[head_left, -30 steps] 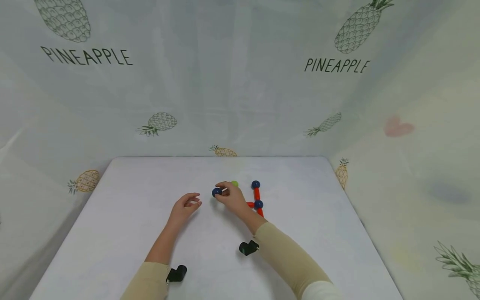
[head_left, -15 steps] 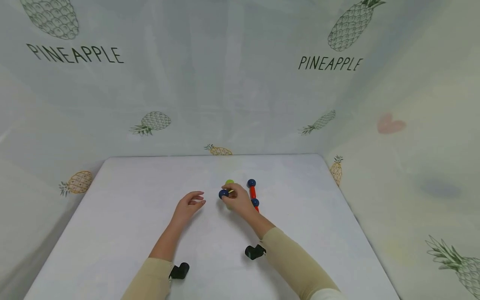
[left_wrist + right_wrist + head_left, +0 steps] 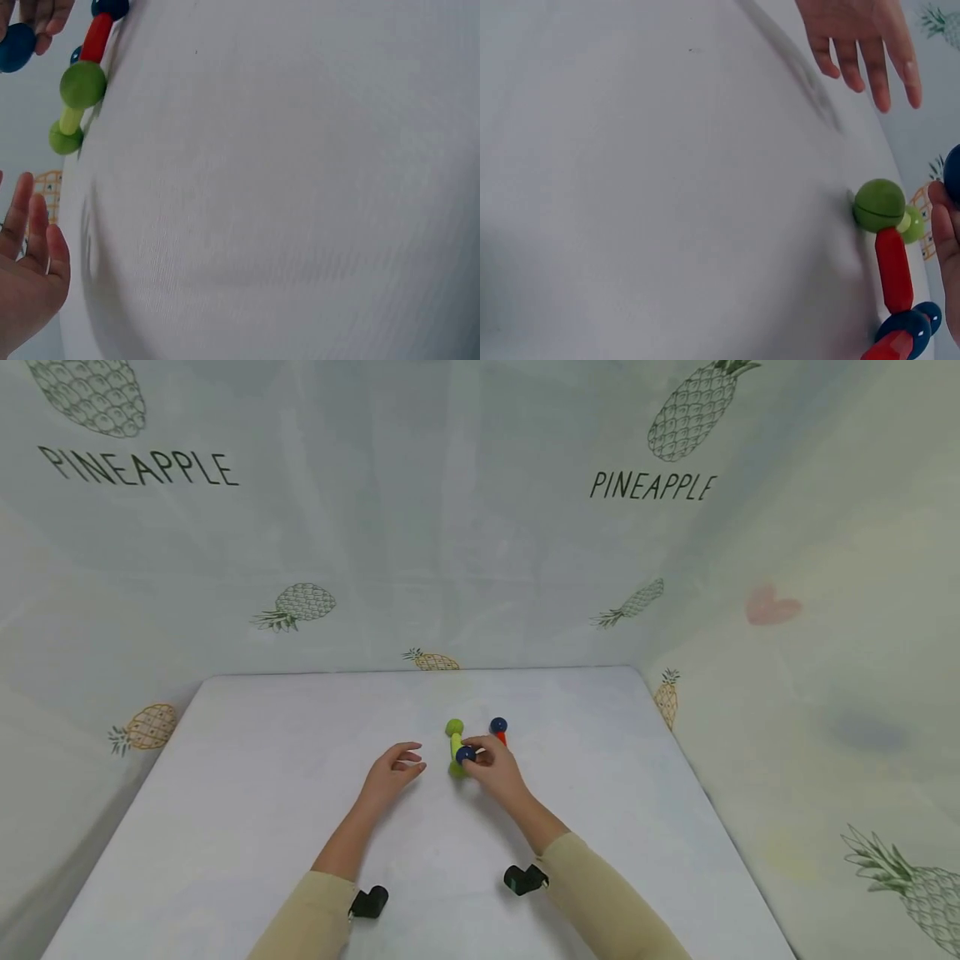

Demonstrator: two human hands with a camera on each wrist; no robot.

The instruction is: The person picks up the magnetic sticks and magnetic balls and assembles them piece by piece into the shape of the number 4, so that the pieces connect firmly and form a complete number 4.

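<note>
My right hand (image 3: 501, 772) pinches a dark blue ball (image 3: 466, 755) between thumb and fingers, above the table. Below and around it lies a joined ball-and-rod piece: a green ball (image 3: 454, 727) at the far end, a yellow-green rod (image 3: 456, 744), and a nearer green ball (image 3: 879, 205). From that nearer ball a red rod (image 3: 894, 270) runs to another blue ball (image 3: 907, 330), as the right wrist view shows. Part of the piece is hidden behind my right hand in the head view. To the left, my left hand (image 3: 392, 774) hovers with relaxed fingers, holding nothing.
The white table (image 3: 262, 793) carries the joined piece near its back half. Behind it hangs a pale cloth (image 3: 450, 527) printed with pineapples. A black wrist camera (image 3: 525, 879) sits at the right sleeve, another camera (image 3: 369, 902) at the left.
My right hand has carried the blue ball rightward, from left of the joined piece to over its green part. My left hand has shifted a little right, and the head view has turned slightly.
</note>
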